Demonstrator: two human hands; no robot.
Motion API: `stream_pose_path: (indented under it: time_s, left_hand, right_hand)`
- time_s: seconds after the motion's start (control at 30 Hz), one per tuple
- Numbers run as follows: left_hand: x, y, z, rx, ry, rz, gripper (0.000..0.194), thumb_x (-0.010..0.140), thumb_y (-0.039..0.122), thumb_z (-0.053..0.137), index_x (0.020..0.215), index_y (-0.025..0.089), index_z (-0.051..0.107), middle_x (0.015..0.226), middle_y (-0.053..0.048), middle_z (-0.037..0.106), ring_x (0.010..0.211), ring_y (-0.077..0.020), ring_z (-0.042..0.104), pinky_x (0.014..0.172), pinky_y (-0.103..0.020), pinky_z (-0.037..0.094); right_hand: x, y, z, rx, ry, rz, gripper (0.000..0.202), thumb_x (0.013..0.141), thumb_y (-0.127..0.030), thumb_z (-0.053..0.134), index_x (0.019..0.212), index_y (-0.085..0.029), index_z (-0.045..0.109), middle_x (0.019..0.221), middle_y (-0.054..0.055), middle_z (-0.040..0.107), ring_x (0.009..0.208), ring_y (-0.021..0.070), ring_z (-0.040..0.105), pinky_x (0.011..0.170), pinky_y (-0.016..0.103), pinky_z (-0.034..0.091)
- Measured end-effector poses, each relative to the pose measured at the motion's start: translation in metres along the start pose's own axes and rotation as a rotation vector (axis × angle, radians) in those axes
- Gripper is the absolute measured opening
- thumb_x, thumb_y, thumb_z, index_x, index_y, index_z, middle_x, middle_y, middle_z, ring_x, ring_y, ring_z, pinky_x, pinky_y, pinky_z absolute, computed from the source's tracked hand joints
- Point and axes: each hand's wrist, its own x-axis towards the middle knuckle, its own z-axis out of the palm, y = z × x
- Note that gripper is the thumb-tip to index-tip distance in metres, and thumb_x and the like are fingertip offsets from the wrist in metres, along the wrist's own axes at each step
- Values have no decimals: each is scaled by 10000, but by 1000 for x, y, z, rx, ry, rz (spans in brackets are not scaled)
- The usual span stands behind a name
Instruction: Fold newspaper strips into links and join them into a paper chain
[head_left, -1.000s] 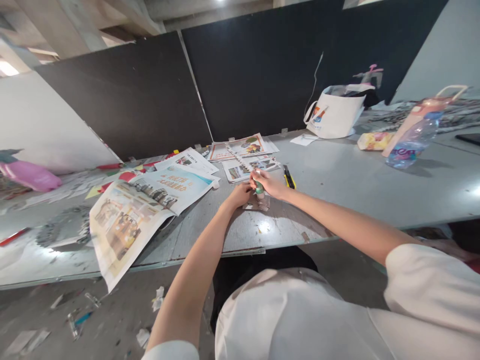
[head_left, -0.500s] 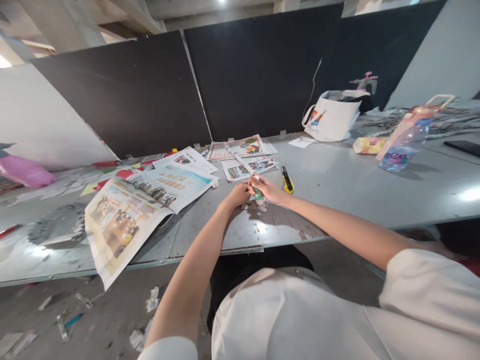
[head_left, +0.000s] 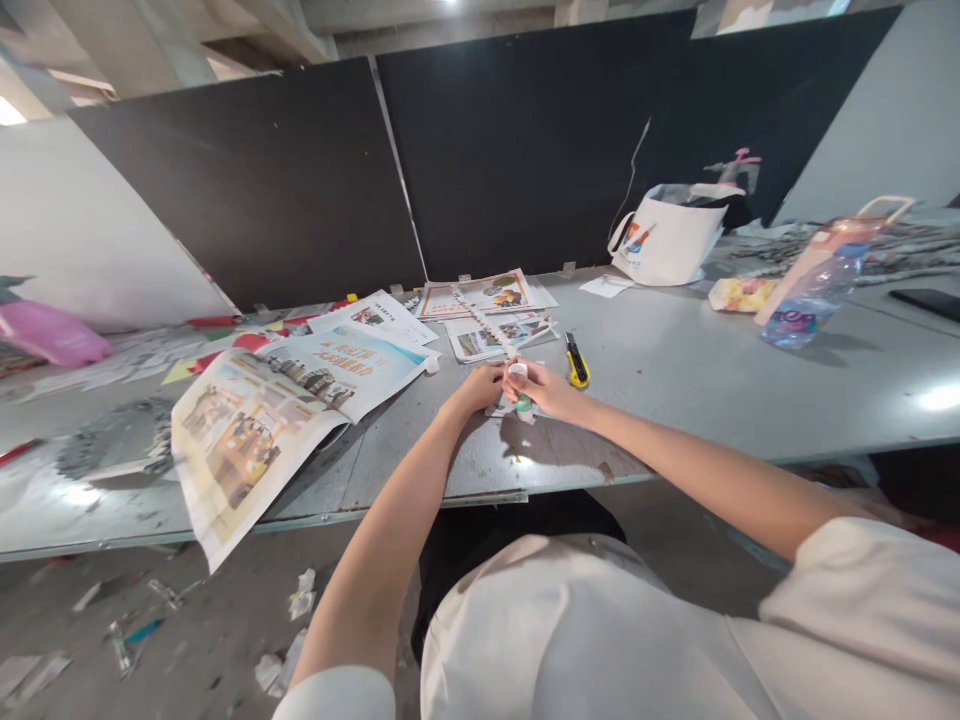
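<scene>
In my right hand (head_left: 546, 390) is a small green-and-white glue stick (head_left: 524, 403), held upright with its white end on top and its lower end down by paper scraps on the table. My left hand (head_left: 480, 388) is right beside it, fingers bent and pressed together at the near end of a zigzag folded paper strip (head_left: 484, 322). The fingertips are partly hidden, but they appear to pinch the strip. The strip runs away from me over printed sheets (head_left: 469, 345). To the right of my right hand lies a yellow-and-black utility knife (head_left: 577, 362).
An open magazine (head_left: 360, 375) overhangs the front edge at left, beside a folded paper ring (head_left: 112, 440). A white bag (head_left: 667, 235), a clear bottle (head_left: 810, 300) and a pink tumbler (head_left: 825, 240) stand at right. A black partition (head_left: 525, 150) closes the back.
The glue stick has tipped, so its white end now faces me, and my right hand has shifted slightly right. My left hand stays almost in place.
</scene>
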Motion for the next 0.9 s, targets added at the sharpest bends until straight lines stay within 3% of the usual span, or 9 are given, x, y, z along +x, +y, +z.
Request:
stream_pose_path:
  time_s: [0.23,0.43,0.67,0.9]
  left_hand:
    - [1,-6,0,-26,-2,90,386,942,175,615,1215,188,888,1484,-115,777,1380,-316,728,1269,-432,506]
    - [3,-8,1,2,-2,80,412,954,203,614,1269,200,879,1523,-104,756,1420,-325,704,1297,-443,485]
    - [1,-3,-1,63,-15,49,346,953,134,624,1157,188,898,1371,-101,830,1314,-304,751,1230,-376,528]
    - [-3,2,-3,42,-2,48,468,1007,150,574,1393,215,833,1562,-72,730,1487,-267,666,1296,-380,474]
  right_hand:
    - [-20,1,0,-72,29,49,467,1064,-703,683,1047,-258,543,800,-30,587,703,161,510,667,319,407]
    - [-22,7,-3,-98,54,50,456,1077,-706,654,1125,-267,542,815,-26,601,695,165,506,632,310,404]
    - [-15,1,0,-108,60,42,458,1055,-711,677,1092,-271,555,820,-20,605,687,171,502,635,312,408]
    - [-27,-12,2,68,44,109,490,1020,-710,741,1060,-264,542,759,-38,558,694,175,514,677,342,437]
